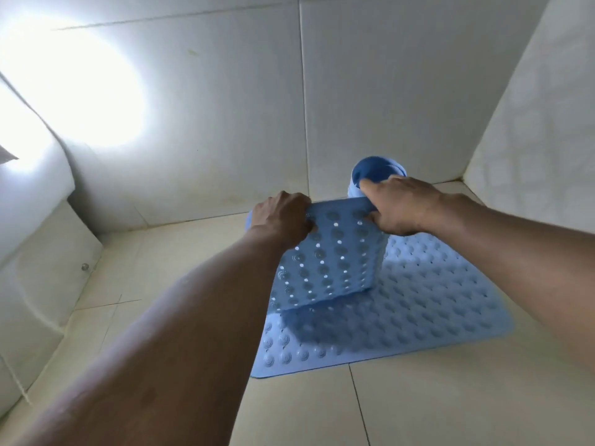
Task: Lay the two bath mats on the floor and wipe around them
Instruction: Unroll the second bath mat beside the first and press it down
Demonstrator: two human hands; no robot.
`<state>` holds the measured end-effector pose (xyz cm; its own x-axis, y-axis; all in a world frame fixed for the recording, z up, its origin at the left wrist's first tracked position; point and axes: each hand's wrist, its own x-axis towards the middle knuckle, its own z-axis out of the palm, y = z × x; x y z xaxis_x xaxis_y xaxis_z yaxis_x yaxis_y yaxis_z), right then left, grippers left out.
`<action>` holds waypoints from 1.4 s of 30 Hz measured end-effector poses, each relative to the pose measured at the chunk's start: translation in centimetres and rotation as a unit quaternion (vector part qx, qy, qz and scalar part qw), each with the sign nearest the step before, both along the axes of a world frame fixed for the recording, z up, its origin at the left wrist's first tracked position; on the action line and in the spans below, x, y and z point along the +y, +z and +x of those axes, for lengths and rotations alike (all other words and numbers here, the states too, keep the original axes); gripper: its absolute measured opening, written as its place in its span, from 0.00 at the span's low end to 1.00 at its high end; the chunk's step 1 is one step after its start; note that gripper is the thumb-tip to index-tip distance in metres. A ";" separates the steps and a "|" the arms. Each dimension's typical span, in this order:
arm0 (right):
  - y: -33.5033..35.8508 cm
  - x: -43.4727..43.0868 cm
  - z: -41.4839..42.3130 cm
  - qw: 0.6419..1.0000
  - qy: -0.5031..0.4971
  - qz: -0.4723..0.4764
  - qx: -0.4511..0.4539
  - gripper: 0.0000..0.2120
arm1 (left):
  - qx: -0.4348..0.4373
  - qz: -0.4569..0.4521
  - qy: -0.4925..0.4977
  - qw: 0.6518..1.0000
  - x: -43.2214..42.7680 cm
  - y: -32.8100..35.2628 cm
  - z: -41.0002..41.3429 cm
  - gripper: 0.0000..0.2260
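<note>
My left hand (pixel 280 217) grips the top edge of the lifted bath mat (pixel 331 259) near its left corner, fingers curled over the edge. My right hand (pixel 399 209) grips the same edge at the right corner, thumb on the near face. Its index finger reaches up onto a blue roll (pixel 375 170) just behind the hand; whether that is cloth or a curled end of the mat I can't tell. The lifted bath mat is light blue, studded with round bumps and small holes, and hangs roughly upright between both hands, tilted a bit. Its lower edge is down at the second bath mat (pixel 434 317), whether touching I can't tell. That second bath mat is the same blue with the same bumps. It lies flat on the floor (pixel 450 407) under and to the right of the lifted one, its near corner toward me. The floor is cream tile with dark grout lines. Behind is a white tiled wall (pixel 225 123) meeting a side wall at right, mats near that corner. There is strong white glare (pixel 74 82) upper left. At left is a white panel (pixel 38 284) with a small metal knob (pixel 84 267), well apart from the mats.
</note>
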<state>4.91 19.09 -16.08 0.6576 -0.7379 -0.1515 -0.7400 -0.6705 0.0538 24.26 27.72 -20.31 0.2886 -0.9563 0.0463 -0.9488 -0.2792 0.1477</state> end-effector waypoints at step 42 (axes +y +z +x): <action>-21.7 13.2 -7.0 0.994 -0.043 0.098 -0.038 0.26 | 0.086 0.205 0.132 0.966 17.9 -19.4 -11.9 0.20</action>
